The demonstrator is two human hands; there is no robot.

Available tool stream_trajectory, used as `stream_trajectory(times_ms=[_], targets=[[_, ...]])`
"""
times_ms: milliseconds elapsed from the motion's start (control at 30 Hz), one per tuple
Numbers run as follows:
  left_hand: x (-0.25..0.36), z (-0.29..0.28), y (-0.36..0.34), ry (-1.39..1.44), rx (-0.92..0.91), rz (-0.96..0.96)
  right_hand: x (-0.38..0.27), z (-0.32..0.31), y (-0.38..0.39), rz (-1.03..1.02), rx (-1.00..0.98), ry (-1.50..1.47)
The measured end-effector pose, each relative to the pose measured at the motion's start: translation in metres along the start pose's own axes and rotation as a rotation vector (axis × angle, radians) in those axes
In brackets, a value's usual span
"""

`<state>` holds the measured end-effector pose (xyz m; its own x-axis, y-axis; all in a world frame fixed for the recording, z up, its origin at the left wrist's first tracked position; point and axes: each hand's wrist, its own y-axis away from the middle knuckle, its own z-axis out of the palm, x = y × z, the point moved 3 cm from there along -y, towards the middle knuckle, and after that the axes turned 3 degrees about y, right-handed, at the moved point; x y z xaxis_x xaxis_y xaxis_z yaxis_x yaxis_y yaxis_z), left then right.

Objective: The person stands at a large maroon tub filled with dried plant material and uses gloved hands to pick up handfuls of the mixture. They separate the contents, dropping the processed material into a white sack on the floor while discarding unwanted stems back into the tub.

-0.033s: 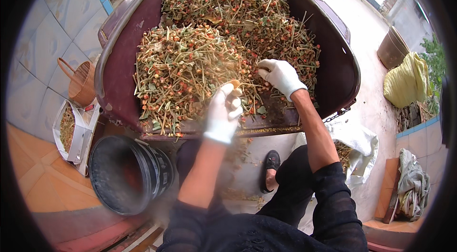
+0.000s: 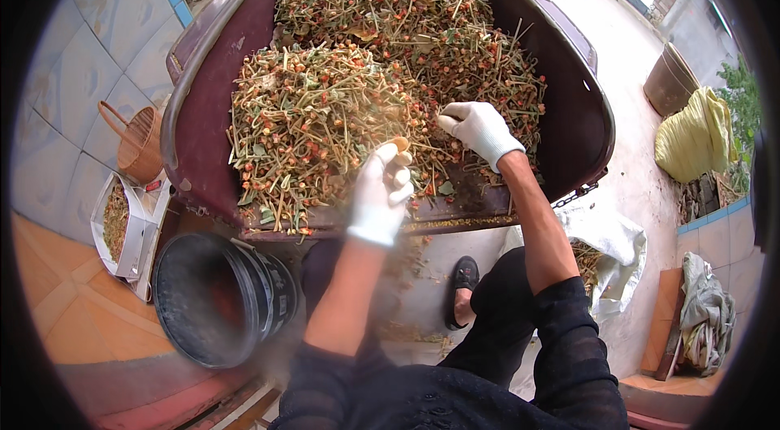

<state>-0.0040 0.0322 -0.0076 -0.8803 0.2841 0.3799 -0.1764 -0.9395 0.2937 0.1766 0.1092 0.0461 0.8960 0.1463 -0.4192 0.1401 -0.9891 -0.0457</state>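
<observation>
A heap of dried stalks with small red-orange pepper caps and bits of leaf (image 2: 317, 117) fills much of a maroon cart bed (image 2: 199, 133). My left hand (image 2: 382, 190), in a white glove, hovers over the near edge of the heap, fingers curled in. A tan-orange patch shows at its fingertips; whether it is a stain or a small piece, I cannot make out. My right hand (image 2: 481, 131), gloved too, reaches to the heap's right side with thumb and fingers closed together. What they pinch, if anything, is hidden.
Below the cart's left corner a black bucket (image 2: 276, 292) lies tilted. Left of it stand a white box (image 2: 146, 239) and an orange-brown basket (image 2: 140, 142). A white sack (image 2: 621, 251) lies at right, with a yellow sack (image 2: 695, 138) and a brown bucket (image 2: 670, 81) beyond.
</observation>
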Motion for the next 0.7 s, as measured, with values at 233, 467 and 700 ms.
stream_trajectory(times_ms=[233, 467, 700], targets=[[-0.007, 0.004, -0.002, 0.033, -0.005, -0.042, 0.020, 0.006, -0.013, -0.131, 0.327, 0.153], [-0.005, 0.007, 0.002, 0.008, 0.027, -0.045, 0.010, 0.025, -0.024, -0.202, 0.326, 0.179], [-0.007, 0.005, -0.001, 0.016, 0.002, -0.055, 0.021, 0.016, -0.025, -0.247, 0.113, -0.008]])
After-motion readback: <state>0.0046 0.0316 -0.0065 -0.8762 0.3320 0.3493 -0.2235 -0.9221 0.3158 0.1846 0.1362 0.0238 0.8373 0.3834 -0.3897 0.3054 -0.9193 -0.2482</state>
